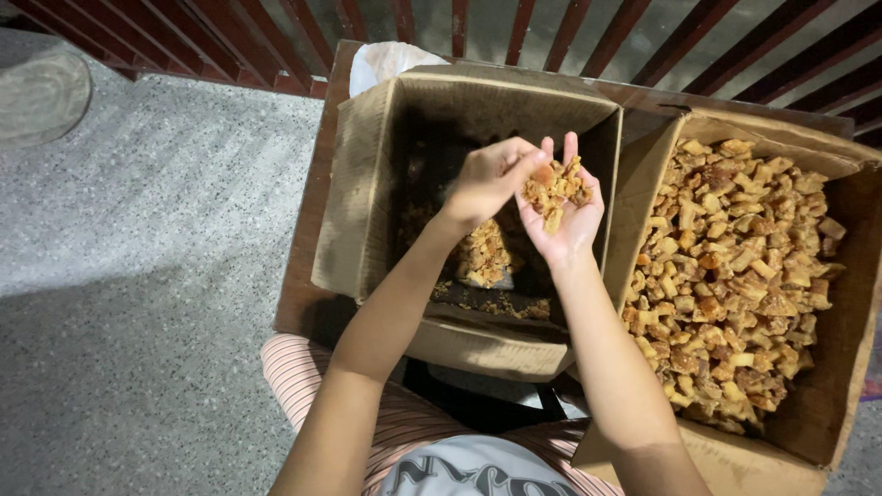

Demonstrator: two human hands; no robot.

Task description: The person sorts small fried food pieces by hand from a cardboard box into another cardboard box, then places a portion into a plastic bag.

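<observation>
Fingers picking at a handful of fried golden chunks over a cardboard box.

Our left hand (489, 179) pinches its fingertips (533, 163) onto one piece at the top of the small heap of chunks (555, 188), which lies cupped in the upturned palm of our right hand (562, 213), that hand's fingers half curled around the heap. Both hands hover above the left box (367, 184), near its right wall, where a smaller pile of pieces (482, 257) sits on the bottom. Just beside it, the right box (827, 367) is filled with the same chunks (735, 266). Both boxes rest on a dark wooden table (303, 294), against its far edge.
</observation>
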